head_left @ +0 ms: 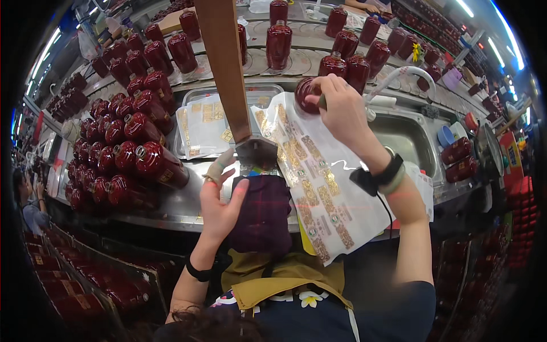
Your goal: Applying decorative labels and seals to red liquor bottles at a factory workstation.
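Note:
My right hand (346,113) reaches to the far side of the bench, its fingers closed at the neck end of a dark red glossy bottle (306,96), which leans over there. The fingers hide part of this bottle. My left hand (221,202) is open and holds nothing, thumb apart from the fingers, with pale covers on the fingertips. It is beside a folded dark purple cloth (262,219) at the bench's near edge. Between my arms lies a white sheet (347,196) bearing rows of gold decorative stickers (310,194).
Several dark red bottles (162,165) lie stacked at the left. A brown post (223,62) rises in front of me. Behind it, a metal tray (265,94) holds another sticker sheet (199,128). Bottles (279,45) stand on the plate conveyor (256,60). A sink (407,142) is at right.

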### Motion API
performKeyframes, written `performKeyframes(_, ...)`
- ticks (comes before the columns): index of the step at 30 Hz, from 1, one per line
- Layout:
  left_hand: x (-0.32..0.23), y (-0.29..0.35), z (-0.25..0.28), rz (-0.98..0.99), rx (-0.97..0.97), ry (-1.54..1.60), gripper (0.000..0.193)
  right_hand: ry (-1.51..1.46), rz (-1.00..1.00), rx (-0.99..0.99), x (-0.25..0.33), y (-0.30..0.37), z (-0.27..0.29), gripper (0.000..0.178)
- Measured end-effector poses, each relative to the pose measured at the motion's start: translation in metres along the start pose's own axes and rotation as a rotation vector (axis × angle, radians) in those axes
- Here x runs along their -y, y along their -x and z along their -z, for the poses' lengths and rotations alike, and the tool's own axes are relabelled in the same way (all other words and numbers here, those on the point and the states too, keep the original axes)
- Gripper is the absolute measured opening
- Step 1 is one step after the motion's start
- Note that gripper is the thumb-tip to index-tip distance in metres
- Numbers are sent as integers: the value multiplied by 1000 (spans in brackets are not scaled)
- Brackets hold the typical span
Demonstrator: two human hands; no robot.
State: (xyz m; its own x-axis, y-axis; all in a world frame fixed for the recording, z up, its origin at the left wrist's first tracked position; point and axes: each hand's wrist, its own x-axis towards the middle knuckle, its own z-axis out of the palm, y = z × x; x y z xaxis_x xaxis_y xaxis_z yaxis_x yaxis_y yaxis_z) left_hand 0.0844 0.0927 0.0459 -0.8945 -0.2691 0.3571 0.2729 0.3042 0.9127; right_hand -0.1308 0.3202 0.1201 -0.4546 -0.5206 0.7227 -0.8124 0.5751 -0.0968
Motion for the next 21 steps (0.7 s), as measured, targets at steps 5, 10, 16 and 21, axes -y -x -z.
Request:
performKeyframes(5,-26,-7,-28,-146,178,99,107,-283,-60,119,84,-4,61,24)
performKeyframes(10,-47,12,-30,-62,201,180,111,-745,-419,336,116,24,47,22)
performKeyframes(16,-16,31,-23,552,113,611,51,-1137,-818,387,144,100,-6,57)
performKeyframes(21,4,20,-24,648,134,556,51,-1190,-938,371,139,101,-26,55)
